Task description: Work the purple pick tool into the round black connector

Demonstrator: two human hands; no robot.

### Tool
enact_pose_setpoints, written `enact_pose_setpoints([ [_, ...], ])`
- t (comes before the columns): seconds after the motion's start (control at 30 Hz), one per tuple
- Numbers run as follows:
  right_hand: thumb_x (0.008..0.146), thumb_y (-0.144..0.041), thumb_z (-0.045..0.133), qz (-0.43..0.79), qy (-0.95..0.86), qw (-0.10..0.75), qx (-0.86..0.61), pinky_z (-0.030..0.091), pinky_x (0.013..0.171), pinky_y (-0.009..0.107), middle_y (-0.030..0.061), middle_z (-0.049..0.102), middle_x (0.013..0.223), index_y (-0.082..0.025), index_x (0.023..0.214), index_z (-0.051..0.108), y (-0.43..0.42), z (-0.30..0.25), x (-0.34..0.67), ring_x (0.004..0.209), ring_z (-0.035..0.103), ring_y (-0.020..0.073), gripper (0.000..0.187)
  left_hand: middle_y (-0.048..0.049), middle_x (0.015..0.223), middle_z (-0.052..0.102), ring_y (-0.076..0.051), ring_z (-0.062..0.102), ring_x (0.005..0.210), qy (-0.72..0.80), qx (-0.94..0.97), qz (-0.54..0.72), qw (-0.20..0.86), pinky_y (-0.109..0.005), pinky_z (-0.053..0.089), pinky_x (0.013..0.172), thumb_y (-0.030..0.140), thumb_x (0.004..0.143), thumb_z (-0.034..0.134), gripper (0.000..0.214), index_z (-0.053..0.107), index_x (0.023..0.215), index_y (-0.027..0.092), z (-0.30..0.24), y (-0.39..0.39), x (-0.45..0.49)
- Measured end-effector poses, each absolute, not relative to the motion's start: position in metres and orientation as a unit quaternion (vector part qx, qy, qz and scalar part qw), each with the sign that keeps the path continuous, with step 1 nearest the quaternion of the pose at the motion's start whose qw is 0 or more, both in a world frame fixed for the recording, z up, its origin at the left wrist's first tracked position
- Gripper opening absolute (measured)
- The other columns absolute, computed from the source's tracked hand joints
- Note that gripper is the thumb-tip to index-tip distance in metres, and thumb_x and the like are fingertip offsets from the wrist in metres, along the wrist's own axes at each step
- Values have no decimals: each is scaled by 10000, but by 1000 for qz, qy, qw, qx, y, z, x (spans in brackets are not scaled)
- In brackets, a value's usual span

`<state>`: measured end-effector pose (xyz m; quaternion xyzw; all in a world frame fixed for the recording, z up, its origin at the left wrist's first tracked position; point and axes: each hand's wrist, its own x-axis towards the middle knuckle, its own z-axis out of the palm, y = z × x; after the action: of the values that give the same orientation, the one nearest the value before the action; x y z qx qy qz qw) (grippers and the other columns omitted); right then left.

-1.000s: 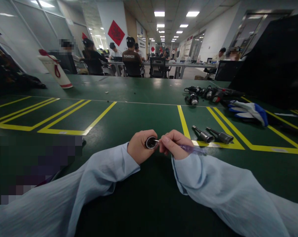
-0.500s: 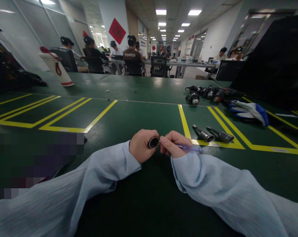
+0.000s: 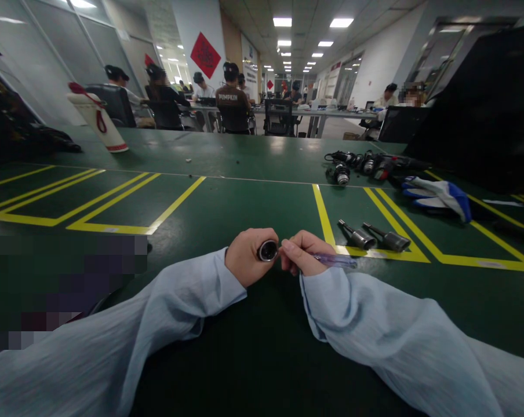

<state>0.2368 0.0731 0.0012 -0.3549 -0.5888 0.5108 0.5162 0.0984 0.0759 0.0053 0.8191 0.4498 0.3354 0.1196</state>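
Note:
My left hand (image 3: 247, 255) is closed around a dark metal socket (image 3: 268, 251), its round open end turned towards me. My right hand (image 3: 303, 252) is closed on a slim screwdriver (image 3: 335, 260) with a clear purple handle, which sticks out behind the fingers to the right. Its thin tip points at the socket's rim; whether the two touch is too small to tell. Two more sockets with shanks, a nearer one (image 3: 358, 236) and one to its right (image 3: 391, 238), lie on the green table just beyond my right hand.
Yellow tape (image 3: 384, 253) marks boxes on the green table (image 3: 253, 202). At the right lie a blue and white glove (image 3: 438, 197) and several power tools (image 3: 368, 164). A cream cup-like container (image 3: 101, 124) stands at the back left. People sit at desks beyond.
The socket in my left hand has tilted slightly, showing more of its opening. My right hand and the screwdriver have hardly moved.

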Motion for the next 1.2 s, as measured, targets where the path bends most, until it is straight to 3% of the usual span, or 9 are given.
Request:
enact_pose_setpoints([
  [0.4,652,-337,618,691,-472,473,-275,340,337,160,-32,563,424,-148,556,508,85,-4,241,327,436,50,238,27,538,491,-75,451,495,452,814,344,122,-191,346,476,138,654,499,57,478,601,144,7,75,99],
  [0.67,682,-342,596,613,-528,485,-331,328,351,159,-29,558,438,-142,553,509,79,-1,238,337,421,39,254,22,560,522,-85,478,526,459,822,325,95,-204,363,516,126,647,494,34,513,628,147,6,77,98],
  [0.87,660,-358,600,671,-497,472,-284,332,340,174,-33,554,432,-157,551,491,82,-4,238,329,425,54,253,20,559,518,-88,469,522,465,809,341,113,-205,363,505,160,653,503,29,501,628,146,7,77,97],
  [1.2,683,-330,598,653,-481,507,-290,307,333,175,-41,535,416,-154,562,497,81,-4,235,321,405,52,236,21,566,489,-84,452,514,470,792,361,147,-206,356,493,173,656,509,51,484,624,142,5,78,99],
])
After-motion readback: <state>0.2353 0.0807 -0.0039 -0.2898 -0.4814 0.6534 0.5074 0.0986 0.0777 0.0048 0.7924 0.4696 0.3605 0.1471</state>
